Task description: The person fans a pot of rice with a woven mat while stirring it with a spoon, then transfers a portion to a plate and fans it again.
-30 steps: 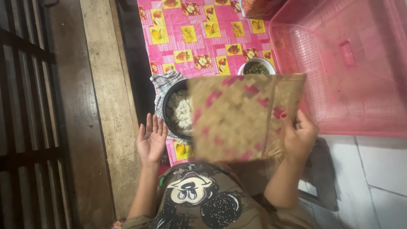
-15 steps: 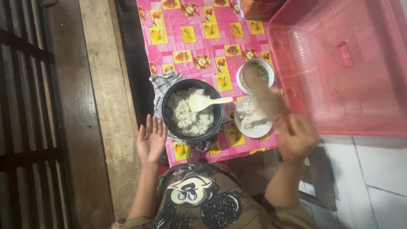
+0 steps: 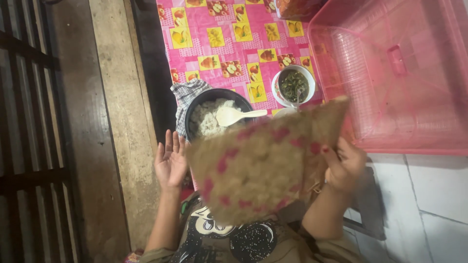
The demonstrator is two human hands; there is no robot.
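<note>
While the right hand (image 3: 343,165) grips one corner of a woven fan (image 3: 258,165), its fingers are curled tight around that corner. The fan is brown with pink squares, and it looks blurry. It sits low in the view, in front of the person's chest, and hides the near edge of the bench (image 3: 214,29). The left hand (image 3: 170,163) is just beside the fan's left edge. It is flat and spread wide, palm up, and holds nothing. I cannot tell if it touches the fan.

The bench has a pink cloth (image 3: 195,19) with little yellow squares, and each square shows fruit. At the far edge of the bench stands a clear tub (image 3: 295,7) with something orange inside; only its bottom part shows.

A black pot (image 3: 212,104) of white rice (image 3: 207,119) stands just past the fan, between the two hands but farther away. A pale spoon (image 3: 234,116) lies in the rice with its handle pointing right. A checked rag (image 3: 187,95) lies under the pot. To the right of the pot is a small white bowl (image 3: 294,85) of dark greens.

A big pink see-through cover (image 3: 390,73) with a mesh wall stands on the right, near the right hand. White floor tiles (image 3: 434,204) lie under it.
</note>
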